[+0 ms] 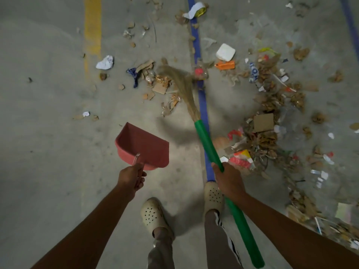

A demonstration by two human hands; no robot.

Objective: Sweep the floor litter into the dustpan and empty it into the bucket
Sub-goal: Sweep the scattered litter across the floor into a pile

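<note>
Right hand (pixel 227 177) has its grip wrapped round the green broom (pixel 206 140), bristles reaching into the litter (pixel 161 82) beside the blue line (pixel 203 98) to drag it back. Left hand (pixel 132 177) grips the empty pink dustpan (pixel 143 146) by its handle, seemingly just off the floor (pixel 48 94), ready to set down and catch it. No bucket in sight.

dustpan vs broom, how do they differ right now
The dustpan is pink and broad; the broom is long, with a green handle. The dustpan is empty; the broom's bristles lie among litter. The left hand grips the dustpan, the right hand the broom. Both are held.
</note>
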